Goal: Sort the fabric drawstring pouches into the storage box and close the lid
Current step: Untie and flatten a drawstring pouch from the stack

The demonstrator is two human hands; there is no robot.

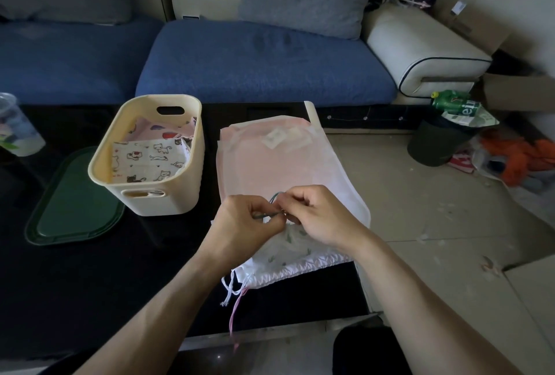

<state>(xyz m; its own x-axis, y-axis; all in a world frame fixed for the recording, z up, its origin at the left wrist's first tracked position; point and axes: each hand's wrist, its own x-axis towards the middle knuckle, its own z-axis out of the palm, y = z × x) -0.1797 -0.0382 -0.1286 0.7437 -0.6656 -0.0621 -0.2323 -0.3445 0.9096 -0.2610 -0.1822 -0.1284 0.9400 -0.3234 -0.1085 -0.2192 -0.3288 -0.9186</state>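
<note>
- Behind the black desk (90, 284) sits a blue sofa (255, 59), and off to the right is pale floor (435, 209) with a dark bin (435, 143) and some scattered bits.
- On the desk stands the cream storage box (144, 161), open, with a cat-print pouch (147, 161) and another printed pouch already inside.
- Its green lid (72, 203) lies flat on the desk, just beside the box on the left.
- A pile of pale pink and white pouches (279, 161) lies to the right of the box.
- The left hand (243, 227) and right hand (318, 215) are close together, and both pinch a thin green cord (274, 199) on a white leaf-print pouch (294, 251) at the near end of the pile.
- I think the step now is tidying this pouch's cord before it goes in the box.
- Next, the pouch likely needs lifting left and over the box's tall rim, so it must go up first.
- The pile hangs past the desk's right edge, so a tug could slide it to the floor.
- White and pink cords (234, 293) trail toward the near edge and could snag.
- The box looks like it has room left on top.
</note>
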